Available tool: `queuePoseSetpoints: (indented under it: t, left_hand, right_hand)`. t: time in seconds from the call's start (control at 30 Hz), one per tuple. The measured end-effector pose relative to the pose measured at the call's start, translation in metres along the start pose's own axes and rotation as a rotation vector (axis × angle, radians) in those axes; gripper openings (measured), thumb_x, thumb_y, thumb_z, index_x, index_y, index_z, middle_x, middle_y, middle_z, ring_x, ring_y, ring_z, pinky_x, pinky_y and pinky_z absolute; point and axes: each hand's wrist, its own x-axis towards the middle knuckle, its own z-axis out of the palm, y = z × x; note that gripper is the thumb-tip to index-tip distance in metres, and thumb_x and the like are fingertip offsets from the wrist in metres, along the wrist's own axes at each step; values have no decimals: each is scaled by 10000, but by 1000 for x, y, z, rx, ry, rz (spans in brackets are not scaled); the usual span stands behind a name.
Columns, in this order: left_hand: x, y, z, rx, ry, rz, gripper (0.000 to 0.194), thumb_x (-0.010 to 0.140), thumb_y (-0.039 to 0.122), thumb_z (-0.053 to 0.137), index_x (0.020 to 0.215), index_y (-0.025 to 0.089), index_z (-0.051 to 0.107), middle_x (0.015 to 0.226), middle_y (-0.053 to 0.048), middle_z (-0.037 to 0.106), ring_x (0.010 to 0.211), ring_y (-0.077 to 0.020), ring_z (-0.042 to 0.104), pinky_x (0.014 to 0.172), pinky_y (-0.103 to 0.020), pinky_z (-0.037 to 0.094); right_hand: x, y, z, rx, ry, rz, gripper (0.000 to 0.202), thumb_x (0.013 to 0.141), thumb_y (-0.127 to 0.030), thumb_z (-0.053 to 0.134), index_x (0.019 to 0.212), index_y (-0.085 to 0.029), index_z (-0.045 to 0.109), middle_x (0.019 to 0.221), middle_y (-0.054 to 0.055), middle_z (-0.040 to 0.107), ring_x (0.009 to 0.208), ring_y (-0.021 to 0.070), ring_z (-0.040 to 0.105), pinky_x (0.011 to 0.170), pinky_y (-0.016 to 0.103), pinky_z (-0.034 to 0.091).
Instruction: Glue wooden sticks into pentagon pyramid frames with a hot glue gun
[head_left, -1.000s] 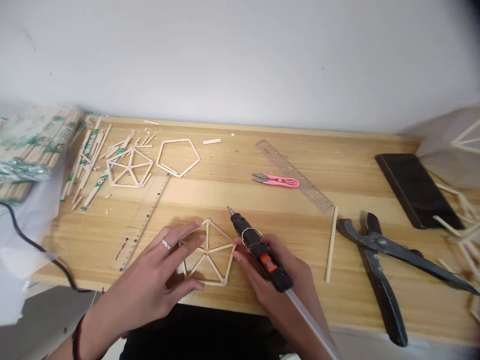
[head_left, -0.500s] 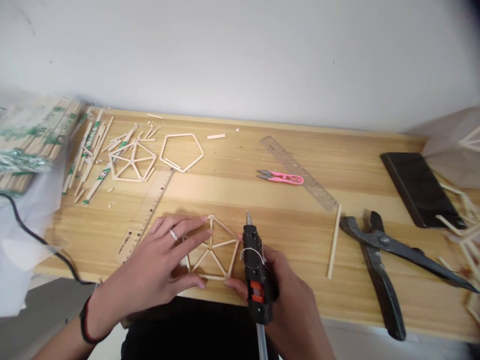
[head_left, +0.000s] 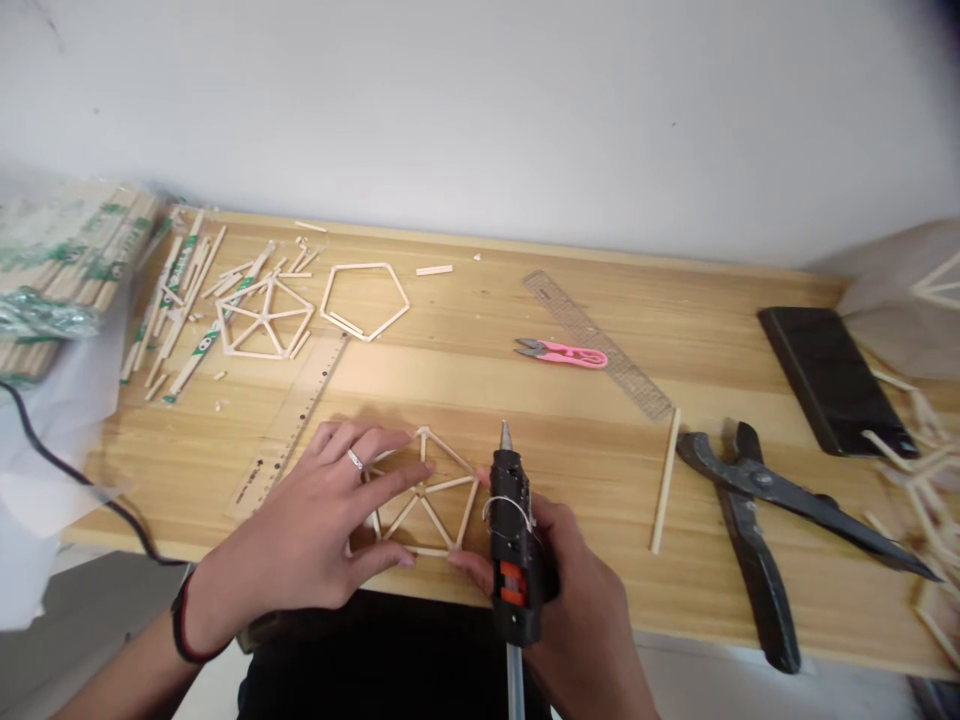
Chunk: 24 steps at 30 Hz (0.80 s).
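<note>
My right hand is wrapped round a black hot glue gun, its metal nozzle pointing away from me and a clear glue stick coming out of its back end. The thumb of that hand touches the lower right corner of a pentagon frame made of wooden sticks, with spokes meeting in the middle. My left hand holds the same frame by its left side, fingers over the top and thumb at the near edge. Those fingers hide part of the frame's left side. The nozzle is apart from the wood.
Behind lie a second spoked frame, a plain pentagon and loose sticks. Pink thread snips touch a clear ruler. Rightward are a single stick, black cutters and a black phone. Packaged chopsticks sit left.
The glue gun has shifted slightly to the right. A left finger has slid a little further over the frame's middle. The camera view has moved slightly; otherwise things lie as before.
</note>
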Motion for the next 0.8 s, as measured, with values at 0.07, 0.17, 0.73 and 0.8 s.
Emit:
queuePoseSetpoints:
  t: [0.07,0.17,0.73,0.8]
  left_hand:
    - [0,0,0,0,2,0,571,933,452,757,1456,294,589,1482,-104,578,1264,-348,546,1038,-526,443]
    - [1,1,0,0,2,-2,568,932,433,762,1451,288,583,1494,-97,572,1261,-340,549,1032,-518,439]
    - [4,2,1,-29,9,0,510,938,377,745,1418,276,607,1522,-79,568,1285,-322,539,1058,-508,408]
    - [5,2,1,-33,8,2,503,935,373,746,1410,275,616,1521,-80,572,1282,-324,541,1054,-509,407]
  right_hand:
    - [1,3,4,-29,20,-14,422,823,-562,802,1117,-272,718,770,5,756,570,215,624,599,324,528]
    - [4,8,14,-86,81,-95,394,819,-543,809,1072,-270,680,720,-15,704,540,207,596,553,317,487]
    - [7,3,31,-232,212,-251,277,892,-444,757,1007,-274,571,904,3,674,731,224,661,624,324,475]
    - [7,3,31,-235,226,-260,272,894,-442,753,1005,-274,570,907,-4,670,725,216,662,621,320,482]
